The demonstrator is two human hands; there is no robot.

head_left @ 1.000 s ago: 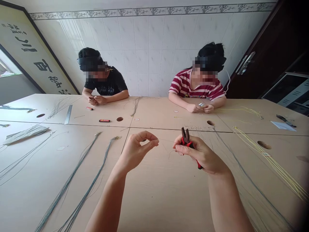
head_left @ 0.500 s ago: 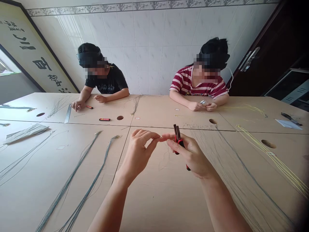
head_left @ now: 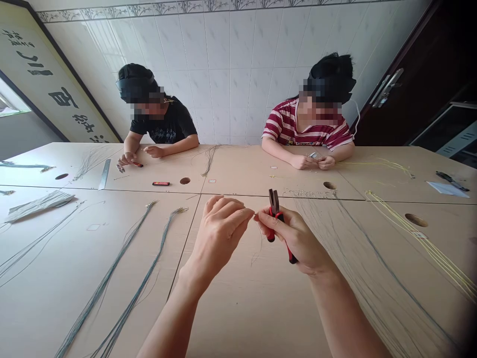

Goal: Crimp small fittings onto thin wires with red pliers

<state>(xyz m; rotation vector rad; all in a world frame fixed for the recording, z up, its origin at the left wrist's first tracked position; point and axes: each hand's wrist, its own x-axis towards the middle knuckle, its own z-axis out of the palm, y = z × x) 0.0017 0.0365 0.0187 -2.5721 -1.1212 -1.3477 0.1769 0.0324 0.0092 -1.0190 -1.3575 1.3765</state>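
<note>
My right hand (head_left: 290, 231) is closed round small pliers (head_left: 274, 201) with dark jaws and red-and-black handles, the jaws pointing up and away. Its thumb and forefinger are also pinched together. My left hand (head_left: 223, 226) is closed in a pinch, its fingertips almost meeting those of the right. What the left fingertips hold is too small to make out. A thin cord (head_left: 260, 243) hangs in a loose curl below the right fingertips. Two bundles of blue-grey cords, one (head_left: 126, 248) farther left and one (head_left: 154, 263) nearer, lie left of my hands, with small metal ends.
Yellow cords (head_left: 417, 231) and thin grey cords (head_left: 350, 248) lie to the right. Small metal pieces (head_left: 309, 193) are strewn beyond my right hand. Across the table (head_left: 238, 308) sit two people, one in black (head_left: 167, 124), one in stripes (head_left: 279, 122). A ruler (head_left: 105, 174) lies far left.
My left fingers have closed up and moved right. The right forefinger, stretched out before, is now bent against the thumb. At the far left, a person's hand has moved right, off the ruler.
</note>
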